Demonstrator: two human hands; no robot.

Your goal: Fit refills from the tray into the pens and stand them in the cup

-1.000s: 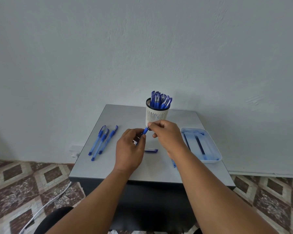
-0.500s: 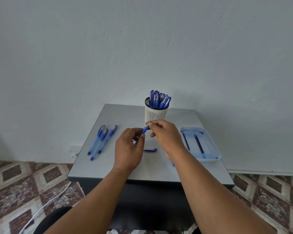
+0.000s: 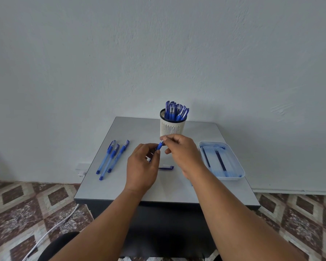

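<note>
Left hand, fingers curled, gripping the lower barrel of a blue pen; right hand pinching that pen's upper tip between thumb and forefinger. Same two grips as half a second back, both hands held in nearly the same spot, just in front of the cup, pen slanting up toward the right hand as before. Cup upright at the rear of the grey table, packed with capped blue pens, unchanged. Loose pen cap flat on the table just below the hands, where it lay earlier. Three capped pens side by side on the left part of the table, well apart from the hands, unmoved. Pale blue tray on the right, beside the right forearm, holding two dark refills lengthwise, same as before. Patterned floor tiles below, white cable trailing across them.
</note>
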